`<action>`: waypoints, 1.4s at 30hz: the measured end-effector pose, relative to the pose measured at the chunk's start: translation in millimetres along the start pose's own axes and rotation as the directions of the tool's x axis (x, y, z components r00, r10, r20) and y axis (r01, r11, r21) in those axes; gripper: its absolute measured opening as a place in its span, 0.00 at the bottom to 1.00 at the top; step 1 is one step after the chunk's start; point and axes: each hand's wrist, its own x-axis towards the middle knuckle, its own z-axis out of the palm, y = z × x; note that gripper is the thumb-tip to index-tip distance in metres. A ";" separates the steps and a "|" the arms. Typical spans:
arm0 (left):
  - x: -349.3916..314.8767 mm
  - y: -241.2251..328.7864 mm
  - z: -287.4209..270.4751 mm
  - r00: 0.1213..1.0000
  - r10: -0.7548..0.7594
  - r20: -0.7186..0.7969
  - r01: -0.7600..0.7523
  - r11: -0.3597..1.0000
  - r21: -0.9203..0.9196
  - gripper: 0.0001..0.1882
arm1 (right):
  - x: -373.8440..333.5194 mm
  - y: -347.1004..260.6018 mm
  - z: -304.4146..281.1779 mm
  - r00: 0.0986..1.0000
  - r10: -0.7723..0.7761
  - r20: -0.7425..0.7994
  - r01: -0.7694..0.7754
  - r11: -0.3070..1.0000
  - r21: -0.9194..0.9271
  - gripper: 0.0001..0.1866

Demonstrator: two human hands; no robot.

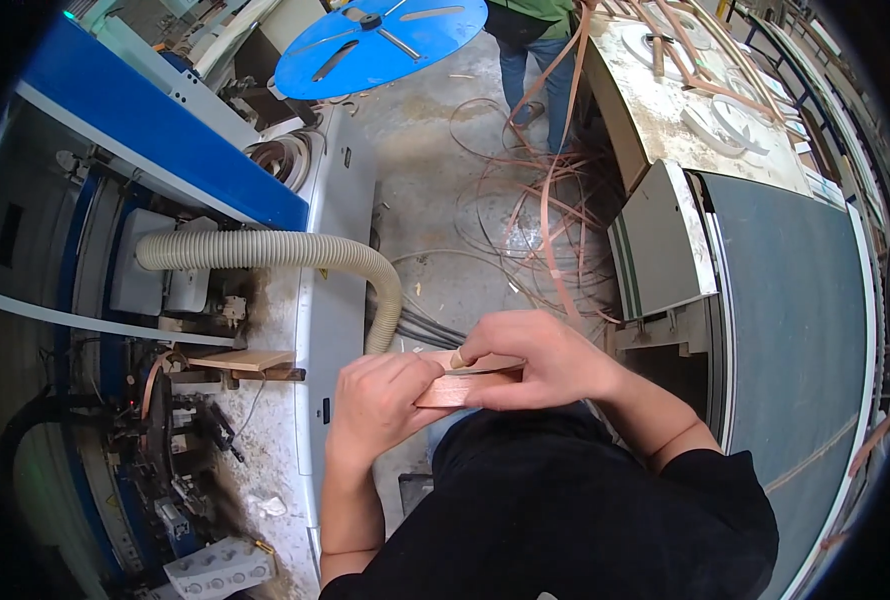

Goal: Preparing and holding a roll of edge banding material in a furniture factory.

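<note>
In front of my body, my left hand (380, 400) and my right hand (540, 365) hold a pinkish-brown wood-grain edging strip (455, 388) between them. My left fingers and thumb pinch its left end. My right hand is curled around the other end, with fingers over the top and thumb below. A dark gap shows between two layers of the strip; my fingers hide much of it. Beyond my right hand, a long pinkish band (547, 225) runs up from the floor; whether it joins the held strip cannot be seen.
Left stands a machine with a blue panel (165, 110), a ribbed hose (275, 248) and a small board (240, 359). A blue disc (390, 45) is ahead. Loose bands (495, 190) tangle near a person's legs (540, 85). Right are a cluttered worktable (655, 130) and grey conveyor surface (795, 290).
</note>
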 end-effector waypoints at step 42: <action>-4.5 -17.4 -11.6 0.993 -0.098 -0.070 0.090 0.990 -0.106 0.20 | -15.4 23.9 -11.7 0.953 0.209 0.217 -0.213 0.977 -0.004 0.35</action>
